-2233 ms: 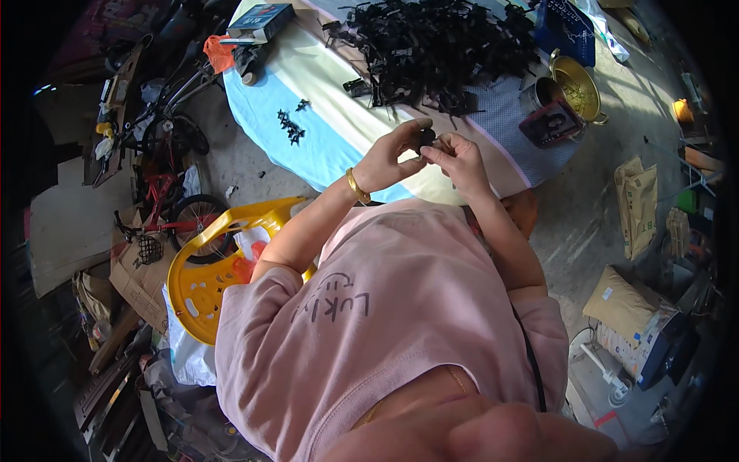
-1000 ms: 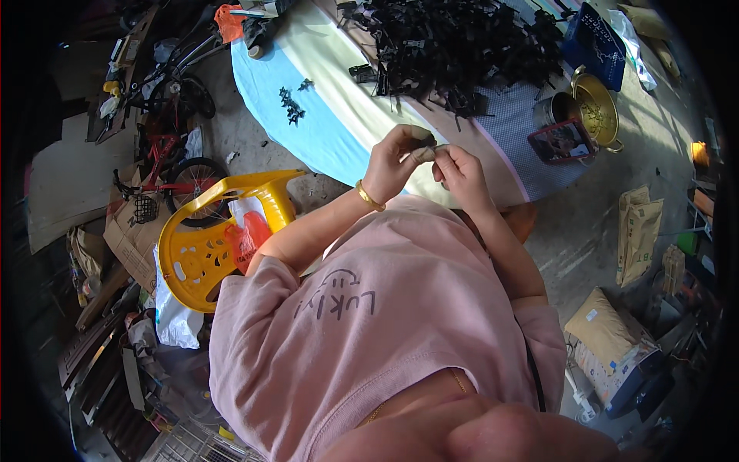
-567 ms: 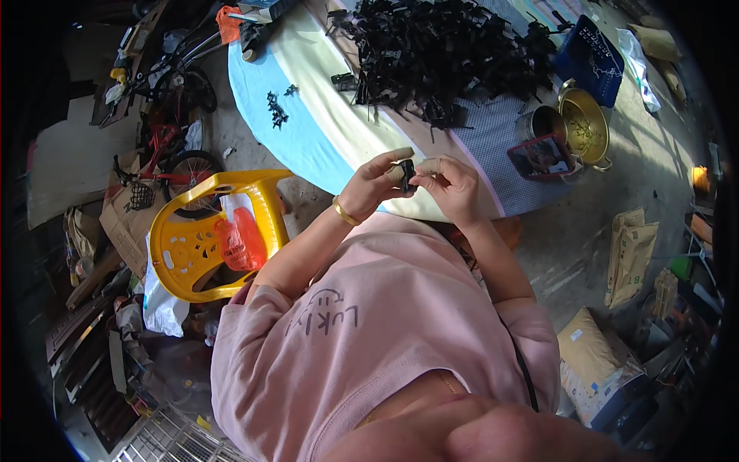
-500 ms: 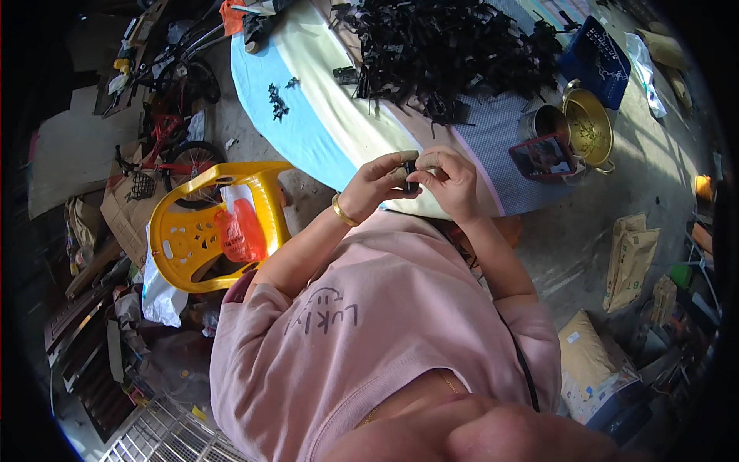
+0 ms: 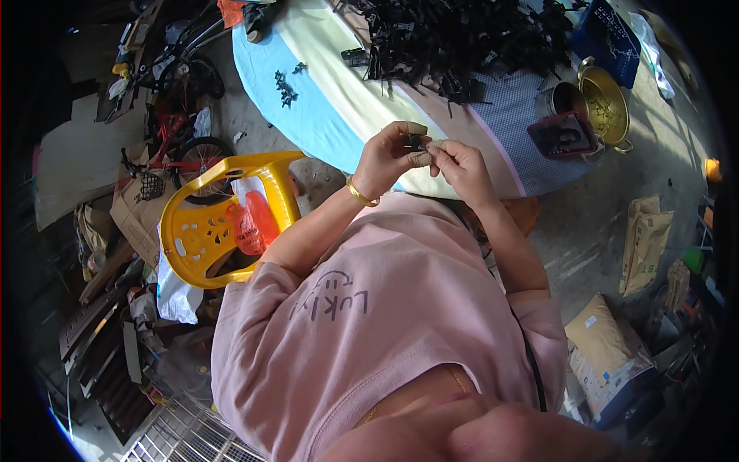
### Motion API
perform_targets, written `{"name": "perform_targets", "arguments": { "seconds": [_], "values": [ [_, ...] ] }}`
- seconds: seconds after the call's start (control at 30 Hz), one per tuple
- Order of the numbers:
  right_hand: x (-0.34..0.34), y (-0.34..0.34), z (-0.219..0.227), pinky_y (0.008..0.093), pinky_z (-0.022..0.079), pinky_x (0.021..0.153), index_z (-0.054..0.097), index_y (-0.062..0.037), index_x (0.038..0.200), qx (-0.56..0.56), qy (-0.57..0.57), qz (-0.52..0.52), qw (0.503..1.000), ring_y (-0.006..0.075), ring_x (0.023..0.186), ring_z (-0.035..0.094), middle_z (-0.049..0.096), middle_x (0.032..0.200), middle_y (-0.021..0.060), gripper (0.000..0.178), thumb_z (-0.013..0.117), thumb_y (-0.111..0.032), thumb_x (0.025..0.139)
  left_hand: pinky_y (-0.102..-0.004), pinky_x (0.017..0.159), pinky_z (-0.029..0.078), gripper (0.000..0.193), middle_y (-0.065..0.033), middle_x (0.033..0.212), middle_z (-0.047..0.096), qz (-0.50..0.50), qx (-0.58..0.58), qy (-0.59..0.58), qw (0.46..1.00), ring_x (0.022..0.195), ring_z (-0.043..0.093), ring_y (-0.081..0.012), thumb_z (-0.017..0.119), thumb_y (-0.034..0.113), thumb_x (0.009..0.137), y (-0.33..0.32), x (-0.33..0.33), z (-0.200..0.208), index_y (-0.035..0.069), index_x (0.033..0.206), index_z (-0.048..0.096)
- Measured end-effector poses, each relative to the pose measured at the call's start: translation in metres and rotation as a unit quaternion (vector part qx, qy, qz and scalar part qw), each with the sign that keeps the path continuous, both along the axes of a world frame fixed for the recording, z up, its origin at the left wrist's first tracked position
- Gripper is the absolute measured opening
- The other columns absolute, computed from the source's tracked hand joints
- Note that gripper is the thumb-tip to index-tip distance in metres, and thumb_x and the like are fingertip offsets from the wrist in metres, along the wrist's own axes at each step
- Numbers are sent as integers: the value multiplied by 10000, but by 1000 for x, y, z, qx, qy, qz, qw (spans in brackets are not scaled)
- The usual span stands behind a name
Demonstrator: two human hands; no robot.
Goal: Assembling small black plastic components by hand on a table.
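My left hand (image 5: 387,157) and my right hand (image 5: 460,165) meet in front of my chest, at the near edge of a round table (image 5: 323,100) covered in blue, cream and checked cloth. Both pinch one small black part (image 5: 416,142) between taped fingertips. A gold bangle sits on my left wrist. A large heap of black parts (image 5: 454,35) lies on the table's far side, and a few loose black parts (image 5: 285,85) lie on the blue cloth to the left.
A brass pot (image 5: 604,100) and a metal tin (image 5: 560,98) stand at the table's right edge, beside a dark blue box (image 5: 604,38). A yellow plastic chair (image 5: 212,223) holding red bags stands at my left. Bicycles, cardboard and sacks crowd the floor.
The view has swung a little, so the table now sits higher and farther left. My hands stay together on the small black part, turning it slightly between the fingertips.
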State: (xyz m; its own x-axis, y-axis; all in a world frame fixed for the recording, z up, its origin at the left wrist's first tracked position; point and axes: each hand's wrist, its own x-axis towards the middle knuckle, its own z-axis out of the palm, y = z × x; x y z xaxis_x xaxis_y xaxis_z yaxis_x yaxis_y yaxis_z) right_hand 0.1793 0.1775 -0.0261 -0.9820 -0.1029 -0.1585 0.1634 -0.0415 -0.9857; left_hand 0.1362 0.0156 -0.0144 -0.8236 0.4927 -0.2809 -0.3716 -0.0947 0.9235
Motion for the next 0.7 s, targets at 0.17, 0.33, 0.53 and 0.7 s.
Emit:
{"name": "perform_targets", "arguments": {
  "seconds": [0.17,0.33,0.53,0.7],
  "values": [
    [-4,-20,6,201,346,473,626,10,817,33,-2,-24,999,37,516,449,557,569,5,171,525,-119,864,-264,807,480,308,-100,994,570,-35,12,13,999,923,565,-149,620,-24,779,-18,-13,3,-19,1056,488],
    [-10,-39,6,208,334,464,610,5,753,35,-27,-39,998,39,510,438,542,556,-1,190,527,-126,863,-249,745,491,193,-76,899,606,-55,-38,114,991,828,578,-115,630,-27,771,-32,-24,-1,-17,939,535],
    [-15,-40,-39,236,353,459,602,-3,713,21,-110,-36,993,65,502,468,551,562,18,223,564,-180,845,-229,615,482,242,-81,765,627,-66,-157,237,957,665,597,-122,674,6,720,-39,-32,-32,24,951,603],
    [-47,-2,-55,359,443,527,602,-12,830,520,-1,-159,839,276,563,573,579,613,106,386,670,-375,718,-355,690,481,370,-101,820,563,-100,-372,321,865,745,579,-284,695,130,668,-44,-43,-86,120,1029,610]
  ]
}}
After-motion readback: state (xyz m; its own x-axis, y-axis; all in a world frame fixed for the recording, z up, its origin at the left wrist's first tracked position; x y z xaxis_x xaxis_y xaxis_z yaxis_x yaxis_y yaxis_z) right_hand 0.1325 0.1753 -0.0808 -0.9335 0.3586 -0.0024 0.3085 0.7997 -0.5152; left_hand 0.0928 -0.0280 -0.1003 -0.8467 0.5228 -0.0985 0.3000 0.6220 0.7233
